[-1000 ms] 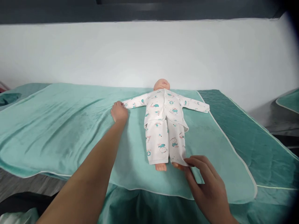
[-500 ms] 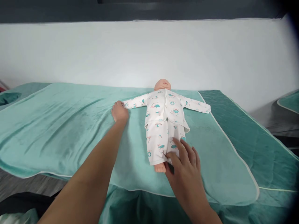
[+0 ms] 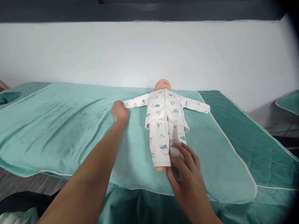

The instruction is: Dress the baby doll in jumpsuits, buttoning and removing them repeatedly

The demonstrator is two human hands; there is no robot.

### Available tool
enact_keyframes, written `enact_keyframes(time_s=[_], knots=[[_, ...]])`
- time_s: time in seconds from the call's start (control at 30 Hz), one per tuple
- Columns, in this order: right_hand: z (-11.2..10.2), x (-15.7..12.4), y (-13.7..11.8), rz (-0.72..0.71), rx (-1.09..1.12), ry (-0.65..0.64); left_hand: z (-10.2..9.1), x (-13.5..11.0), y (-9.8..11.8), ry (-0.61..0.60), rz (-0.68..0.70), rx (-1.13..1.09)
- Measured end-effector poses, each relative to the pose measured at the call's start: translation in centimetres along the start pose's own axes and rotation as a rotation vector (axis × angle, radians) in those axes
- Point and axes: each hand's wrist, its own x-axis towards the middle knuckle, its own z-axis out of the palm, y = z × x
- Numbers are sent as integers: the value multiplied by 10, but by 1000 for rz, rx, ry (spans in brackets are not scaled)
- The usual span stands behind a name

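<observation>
A baby doll (image 3: 163, 84) lies on its back with its head toward the wall. It wears a white printed jacket (image 3: 161, 107) and matching trousers (image 3: 160, 140). My left hand (image 3: 120, 111) is closed at the end of the outstretched sleeve (image 3: 137, 101) on the left; the cuff is hidden under the fingers. My right hand (image 3: 187, 169) is at the trouser bottoms, thumb and index finger pinching the hem, the other fingers bent over the right-hand leg. Toes of the left-hand foot (image 3: 160, 168) show below the hem; the other foot is hidden behind my hand.
A light green blanket (image 3: 70, 124) with white piping lies under the doll, wrinkled on the left. Beneath it is a darker green padded cover (image 3: 252, 140). A white wall (image 3: 140, 53) rises right behind the doll's head. Dark fabric (image 3: 23, 202) shows at the lower left.
The left-hand trouser leg has come down and shifted slightly right, covering more of the foot. My right hand has moved slightly downward. My left hand stays at the sleeve.
</observation>
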Motion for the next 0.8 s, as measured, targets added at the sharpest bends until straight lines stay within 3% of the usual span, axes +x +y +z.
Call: enact_keyframes(time_s=[0.13, 0.23, 0.27, 0.4, 0.5, 0.6, 0.8], knots=[[5, -4, 5, 32, 14, -22, -17, -17, 1, 141, -77, -251], [6, -8, 6, 50, -7, -33, -46, -73, 2, 176, -167, -413], [7, -10, 7, 54, -22, -30, -58, -100, 2, 123, -176, -495], [8, -11, 8, 37, -100, -7, -103, -211, 6, -344, -37, -630], [10, -9, 8, 10, -142, 1, -120, -258, 12, -511, 108, -565], [10, -6, 6, -12, -147, 20, -122, -268, 20, -529, 183, -515], [0, -8, 1, -44, -35, 36, -127, -261, 29, -555, 181, -487]])
